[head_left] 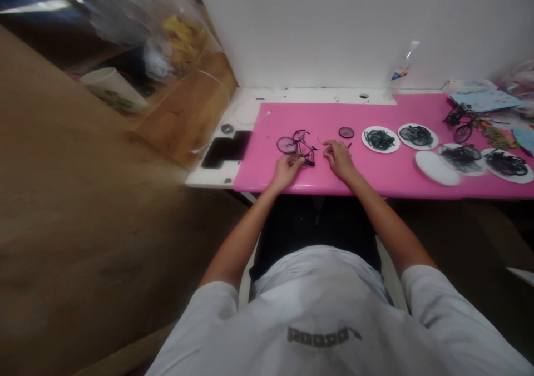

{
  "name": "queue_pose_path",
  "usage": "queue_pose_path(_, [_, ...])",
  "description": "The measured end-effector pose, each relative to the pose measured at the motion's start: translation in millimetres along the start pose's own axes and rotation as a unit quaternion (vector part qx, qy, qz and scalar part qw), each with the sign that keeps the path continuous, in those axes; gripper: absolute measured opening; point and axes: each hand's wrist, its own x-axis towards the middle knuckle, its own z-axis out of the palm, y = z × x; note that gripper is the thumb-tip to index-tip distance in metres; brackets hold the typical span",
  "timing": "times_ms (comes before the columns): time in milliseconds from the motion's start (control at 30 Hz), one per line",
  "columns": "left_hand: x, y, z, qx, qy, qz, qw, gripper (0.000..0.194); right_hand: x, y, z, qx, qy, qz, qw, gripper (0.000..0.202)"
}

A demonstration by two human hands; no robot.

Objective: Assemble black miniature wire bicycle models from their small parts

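A small dark toy bicycle [306, 149] lies on the pink table cover, with one wheel [287, 145] on its left side. My left hand [287, 170] is closed at the bicycle's near edge, thumb and fingers pinching its frame. Just right of the bicycle, apart from it, my right hand [340, 160] has its fingers bent together; whatever they pinch is too small to make out. A loose spoked wheel [346, 132] rests beyond my right hand. By that hand's knuckles a short dark piece [350, 146] shows.
Several white plates hold dark parts, among them a near plate [380, 149] and one beside it [434, 142]. A white lid-like disc [437, 168] lies closer. More toy bicycles [461, 123] stand at right. Left are a black phone-like object [225, 151] and a clear bottle [404, 64] behind.
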Motion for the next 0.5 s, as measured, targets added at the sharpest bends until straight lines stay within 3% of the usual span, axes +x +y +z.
queue_pose_path(500, [2.1,-6.6,-1.4,0.022,-0.002,0.005,1.0,0.053,-0.1,-3.6,-3.0,0.004,-0.013,-0.01,1.0,0.035])
